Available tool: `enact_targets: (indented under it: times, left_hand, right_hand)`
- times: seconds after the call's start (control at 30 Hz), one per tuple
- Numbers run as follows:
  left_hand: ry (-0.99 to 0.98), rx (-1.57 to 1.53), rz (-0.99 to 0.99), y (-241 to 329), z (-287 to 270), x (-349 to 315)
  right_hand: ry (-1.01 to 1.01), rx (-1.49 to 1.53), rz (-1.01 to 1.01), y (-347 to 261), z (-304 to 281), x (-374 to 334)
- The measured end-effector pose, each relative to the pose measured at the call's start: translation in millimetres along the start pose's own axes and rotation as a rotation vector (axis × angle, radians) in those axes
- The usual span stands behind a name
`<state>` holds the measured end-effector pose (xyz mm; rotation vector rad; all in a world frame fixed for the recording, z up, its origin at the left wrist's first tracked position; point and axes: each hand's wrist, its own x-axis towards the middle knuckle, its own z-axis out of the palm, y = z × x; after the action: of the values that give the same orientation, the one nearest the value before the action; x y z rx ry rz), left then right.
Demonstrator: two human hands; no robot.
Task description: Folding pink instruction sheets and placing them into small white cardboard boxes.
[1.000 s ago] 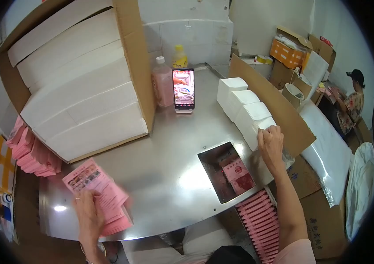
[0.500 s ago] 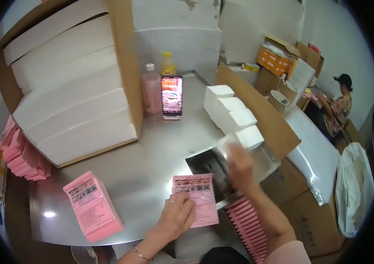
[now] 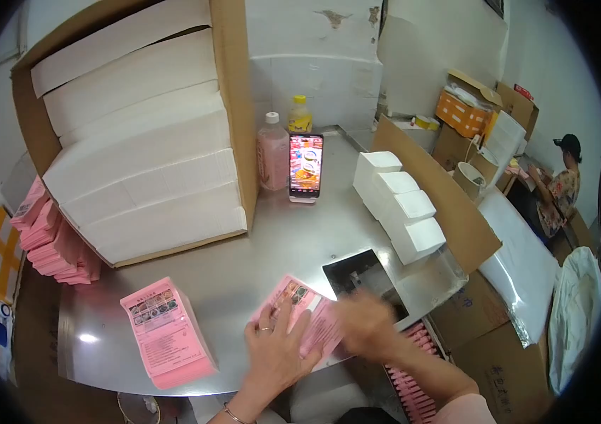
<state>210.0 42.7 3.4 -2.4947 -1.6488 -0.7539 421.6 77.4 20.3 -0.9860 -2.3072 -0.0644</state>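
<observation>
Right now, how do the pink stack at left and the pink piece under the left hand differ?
The pink stack is thick, many layers deep; the pink piece looks thin. The pink stack lies untouched, while the left hand rests on the pink piece. The pink stack's top face shows whole; the pink piece is partly covered. Both are pink, with printing and small pictures.
</observation>
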Motion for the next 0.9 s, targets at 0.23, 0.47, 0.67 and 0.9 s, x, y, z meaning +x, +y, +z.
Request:
enact_targets:
  times: [0.23, 0.47, 0.67, 0.9]
  left_hand:
    - [-0.119, -0.018, -0.138, 17, -1, 16]
    - [0.037, 0.132, 0.035, 7, -16, 18]
    - [-0.139, -0.089, 0.053, 12, -5, 8]
    - [-0.264, -0.299, -0.06, -4, -18, 4]
  right_hand:
    - [0.228, -0.602, 0.433, 133, -46, -4]
    - [0.224, -0.512, 0.539, 144, -49, -3]
    - [0.344, -0.373, 0.477, 142, -51, -16]
    - [-0.087, 0.082, -0.18, -28, -9, -16]
